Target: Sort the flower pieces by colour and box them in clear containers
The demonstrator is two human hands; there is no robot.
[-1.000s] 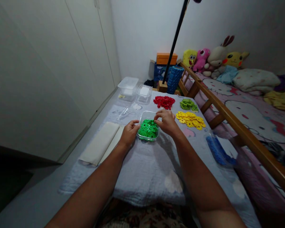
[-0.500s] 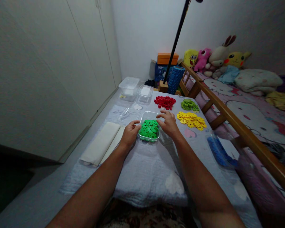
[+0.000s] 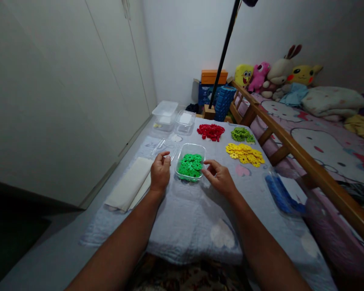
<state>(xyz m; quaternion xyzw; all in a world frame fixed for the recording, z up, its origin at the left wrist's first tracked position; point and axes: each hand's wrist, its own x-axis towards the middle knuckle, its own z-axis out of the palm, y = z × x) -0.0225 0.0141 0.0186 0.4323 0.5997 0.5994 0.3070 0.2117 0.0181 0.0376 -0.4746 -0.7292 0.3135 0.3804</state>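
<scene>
A clear plastic container (image 3: 190,147) holding green flower-shaped plastic pieces (image 3: 190,165) stands between my hands. My right hand (image 3: 220,176) is at its right side, thumb and forefinger apart near the rim; whether they touch it I cannot tell. To the left, away from the container, my left hand (image 3: 160,173) is raised with loosely bent fingers and nothing visible in them. Just behind my left hand lies a clear lid (image 3: 166,146), partly hidden by the fingers. A folded cream cloth (image 3: 130,182) lies to the left of that hand.
Red pieces (image 3: 210,131), light green pieces (image 3: 242,134) and yellow flower-shaped pieces (image 3: 245,154) lie in piles. Blue pieces (image 3: 279,194) are in a clear container at right. Clear boxes (image 3: 165,111) stand at the back left. A wooden bed rail (image 3: 309,171) runs along the right.
My left hand has let go of the container's left side and moved left. My right hand has shifted slightly down along the right side. The container stays in place.
</scene>
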